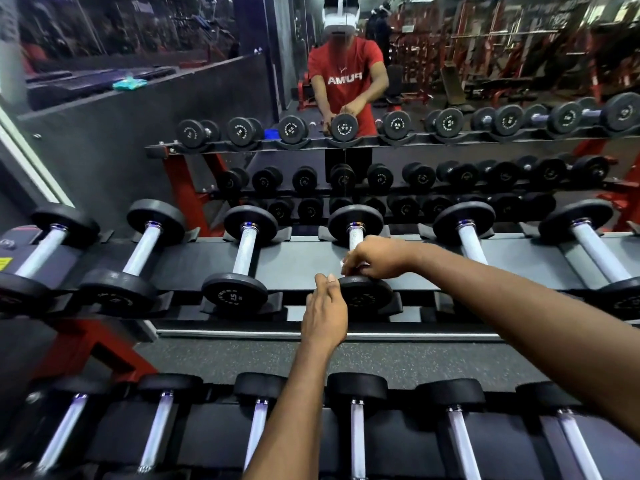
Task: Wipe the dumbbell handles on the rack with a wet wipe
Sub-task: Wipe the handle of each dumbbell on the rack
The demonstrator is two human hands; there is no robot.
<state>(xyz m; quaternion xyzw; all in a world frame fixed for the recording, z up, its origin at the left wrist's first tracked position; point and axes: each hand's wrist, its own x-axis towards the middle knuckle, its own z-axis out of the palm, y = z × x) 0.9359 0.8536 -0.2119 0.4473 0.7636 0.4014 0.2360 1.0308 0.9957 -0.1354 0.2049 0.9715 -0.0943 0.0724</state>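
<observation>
A black dumbbell [356, 221] with a silver handle lies on the rack's top tier [298, 261], fourth from the left. My right hand [375, 258] is wrapped around the near part of its handle, with a bit of white wet wipe [343, 264] showing under the fingers. My left hand [325, 311] rests against the left edge of the near weight head [367, 294], thumb on top. Most of the wipe is hidden by my fingers.
Other dumbbells [244, 251] sit left and right on the same tier, and a lower tier [356, 427] holds several more near me. A mirror [346, 98] behind the rack reflects me and the gym. A teal cloth [129, 83] lies on a ledge at the upper left.
</observation>
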